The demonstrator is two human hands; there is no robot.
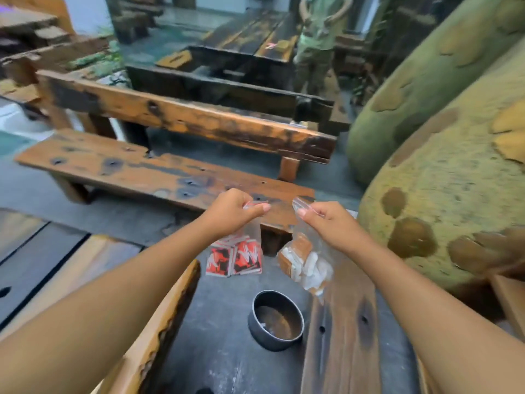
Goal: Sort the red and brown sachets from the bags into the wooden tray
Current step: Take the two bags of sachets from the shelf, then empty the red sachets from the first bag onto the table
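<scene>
My left hand [231,210] pinches the top of a clear plastic bag of red sachets [234,258], which hangs below it in mid-air. My right hand [331,220] pinches the top of a second clear bag of brown and white sachets [305,263], also hanging. Both bags dangle side by side, a little apart, above the grey floor. No wooden tray can be told apart among the wood in view.
A round dark metal bowl [275,319] stands on the floor below the bags. A wooden bench [142,172] lies ahead, a wooden plank [341,336] at lower right, and a wooden edge [159,322] at lower left. A large mottled boulder [454,180] fills the right. A person [318,38] stands far back.
</scene>
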